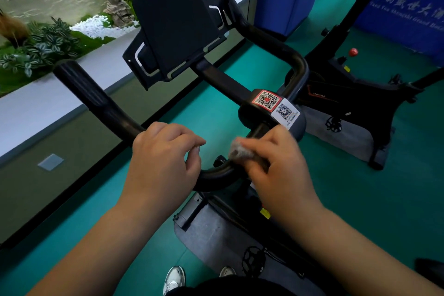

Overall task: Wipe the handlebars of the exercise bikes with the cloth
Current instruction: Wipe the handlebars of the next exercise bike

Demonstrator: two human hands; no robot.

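both hands (165,158) on black handlebar (216,174) — grey cloth (240,151) (crumpled, blurred)

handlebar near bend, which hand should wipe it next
Right. The right hand already pinches the cloth against the handlebar beside that bend. The left hand holds no cloth; its grip is curled round the bar, seemingly steadying it.
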